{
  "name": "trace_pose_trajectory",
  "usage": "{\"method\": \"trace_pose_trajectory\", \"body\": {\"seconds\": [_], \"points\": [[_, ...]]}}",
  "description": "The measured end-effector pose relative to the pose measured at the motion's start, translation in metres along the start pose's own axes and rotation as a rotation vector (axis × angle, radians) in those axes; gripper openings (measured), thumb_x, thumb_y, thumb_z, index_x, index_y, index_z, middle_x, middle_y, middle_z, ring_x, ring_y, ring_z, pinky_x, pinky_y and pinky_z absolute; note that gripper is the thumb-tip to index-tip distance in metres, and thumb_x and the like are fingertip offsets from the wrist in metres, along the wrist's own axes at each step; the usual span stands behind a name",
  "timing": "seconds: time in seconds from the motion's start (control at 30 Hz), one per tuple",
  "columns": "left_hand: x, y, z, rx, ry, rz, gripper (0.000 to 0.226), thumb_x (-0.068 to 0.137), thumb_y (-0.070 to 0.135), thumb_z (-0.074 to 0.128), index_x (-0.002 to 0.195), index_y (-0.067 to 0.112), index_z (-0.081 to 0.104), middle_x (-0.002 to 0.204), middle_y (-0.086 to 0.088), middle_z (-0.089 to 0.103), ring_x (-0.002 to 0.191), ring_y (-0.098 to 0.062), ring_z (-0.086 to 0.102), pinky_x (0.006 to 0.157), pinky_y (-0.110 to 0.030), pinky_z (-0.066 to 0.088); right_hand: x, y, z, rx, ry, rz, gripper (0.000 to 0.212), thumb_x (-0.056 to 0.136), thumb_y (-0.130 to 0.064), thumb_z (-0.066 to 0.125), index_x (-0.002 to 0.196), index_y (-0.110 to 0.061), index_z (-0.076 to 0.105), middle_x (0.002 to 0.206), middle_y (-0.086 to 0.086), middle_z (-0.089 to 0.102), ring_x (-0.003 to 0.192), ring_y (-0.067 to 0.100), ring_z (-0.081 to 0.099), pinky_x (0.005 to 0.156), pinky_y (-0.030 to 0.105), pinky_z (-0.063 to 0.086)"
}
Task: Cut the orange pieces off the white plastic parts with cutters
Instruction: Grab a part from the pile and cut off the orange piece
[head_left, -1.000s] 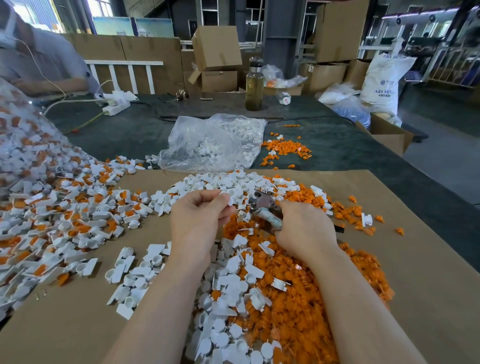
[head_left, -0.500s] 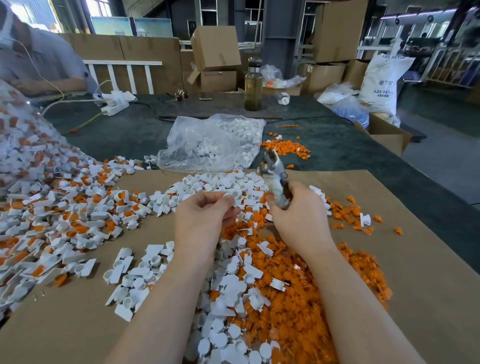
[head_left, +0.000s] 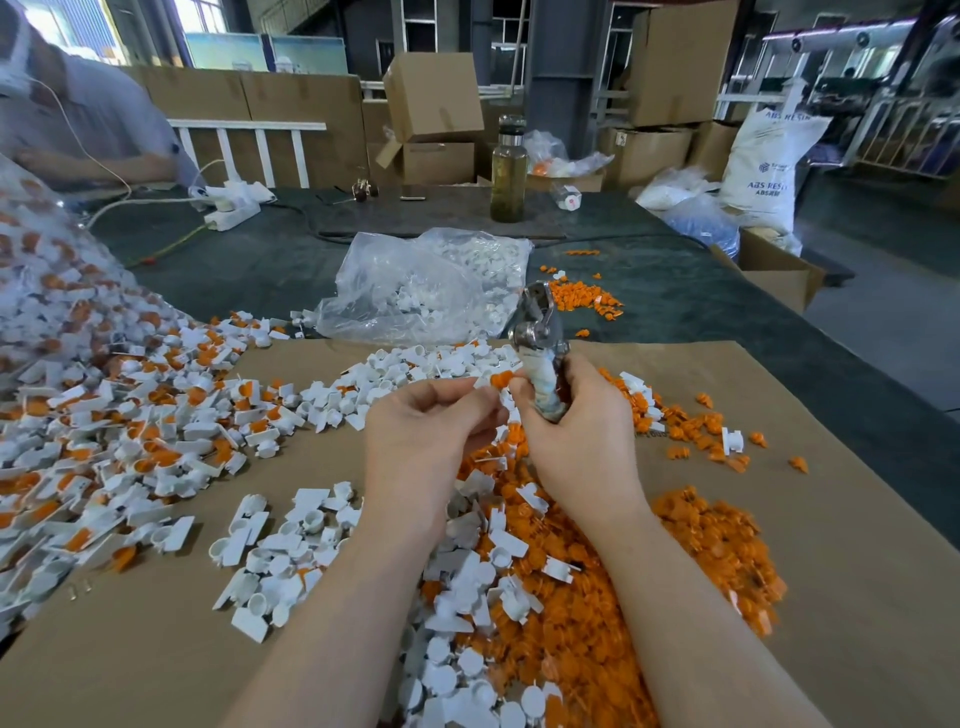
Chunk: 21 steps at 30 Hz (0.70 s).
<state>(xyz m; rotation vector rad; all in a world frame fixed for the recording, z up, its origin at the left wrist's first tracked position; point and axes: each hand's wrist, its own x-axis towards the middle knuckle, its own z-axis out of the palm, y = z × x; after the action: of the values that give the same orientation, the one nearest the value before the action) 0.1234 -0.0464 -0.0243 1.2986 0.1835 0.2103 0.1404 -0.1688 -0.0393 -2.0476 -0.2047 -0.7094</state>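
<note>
Big dark green table (head_left: 675, 312) w/ brown cardboard sheet (head_left: 857, 545) laid over near end. Far end: stacked cardboard boxes (head_left: 434, 98), white sack (head_left: 769, 161) at right, another person's sleeve (head_left: 78, 119) at upper left.

On cardboard, left side: wide heap of uncut white parts (head_left: 119, 431) w/ orange bits attached, spilling from clear bag (head_left: 31, 270) at left edge. Centre-front, between forearms: mixed heap of cut white parts (head_left: 467, 597) and orange pieces (head_left: 587, 613), orange mostly to right. Small separate cluster of white parts (head_left: 275, 556) left of left forearm. Scattered orange bits near right edge of cardboard.

Behind cardboard: crumpled clear plastic bag (head_left: 415, 291) holding white parts; small orange pile (head_left: 576, 299) on green just beside it at right. Bottle (head_left: 508, 171) w/ dark liquid upright further back; white power strip (head_left: 228, 208) w/ cable at back left.

Left hand (head_left: 426, 436) above heap, fingers curled, thumb + forefinger pinching small white part (head_left: 480, 383) w/ orange piece (head_left: 501, 378) at tip. Right hand (head_left: 576, 431) just beside, touching near fingertips, wrapped round taped handles of cutters (head_left: 537, 332); metal head tilted up and away, above the part, not on it. Blades look close together; can't tell fully.
</note>
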Motion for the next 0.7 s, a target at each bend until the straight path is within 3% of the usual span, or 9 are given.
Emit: {"method": "trace_pose_trajectory", "body": {"seconds": [0.13, 0.3, 0.43, 0.7], "points": [[-0.0006, 0.0012, 0.0008, 0.018, 0.013, 0.038, 0.005, 0.081, 0.004, 0.077, 0.08, 0.008, 0.074, 0.072, -0.01, 0.075, 0.071, -0.021, 0.075, 0.065, -0.024, 0.06, -0.0009, -0.0016, 0.002, 0.003, 0.036, -0.019, 0.02, 0.09, -0.027, 0.067, 0.081, -0.03, 0.05, 0.065, -0.018, 0.053, 0.073, -0.008, 0.056, 0.057, 0.006, 0.039], [-0.0012, 0.0012, 0.0011, 0.102, 0.04, 0.126, 0.012, 0.08, 0.004, 0.078, 0.074, 0.014, 0.075, 0.067, -0.005, 0.074, 0.068, -0.019, 0.074, 0.063, -0.022, 0.059, -0.002, -0.0015, 0.0039, -0.052, 0.015, -0.029, 0.016, 0.089, -0.027, 0.068, 0.088, -0.026, 0.052, 0.071, -0.019, 0.054, 0.069, 0.007, 0.058, 0.057, 0.019, 0.045], [-0.001, 0.0014, 0.0002, 0.204, 0.06, 0.189, 0.013, 0.079, 0.009, 0.08, 0.074, 0.02, 0.074, 0.066, 0.002, 0.074, 0.064, -0.011, 0.072, 0.062, -0.02, 0.058, -0.0018, -0.0015, 0.0024, -0.068, 0.021, -0.036, 0.016, 0.088, -0.028, 0.069, 0.087, -0.026, 0.053, 0.067, -0.019, 0.053, 0.064, 0.003, 0.055, 0.052, 0.011, 0.038], [0.0008, 0.0004, -0.0004, 0.312, 0.063, 0.263, 0.015, 0.079, 0.012, 0.08, 0.073, 0.024, 0.074, 0.066, 0.009, 0.073, 0.063, -0.006, 0.07, 0.059, -0.013, 0.054, -0.0021, -0.0026, 0.0015, -0.049, 0.013, -0.031, 0.017, 0.087, -0.025, 0.07, 0.087, -0.027, 0.053, 0.068, -0.021, 0.054, 0.068, 0.0, 0.057, 0.055, 0.008, 0.04]]}}
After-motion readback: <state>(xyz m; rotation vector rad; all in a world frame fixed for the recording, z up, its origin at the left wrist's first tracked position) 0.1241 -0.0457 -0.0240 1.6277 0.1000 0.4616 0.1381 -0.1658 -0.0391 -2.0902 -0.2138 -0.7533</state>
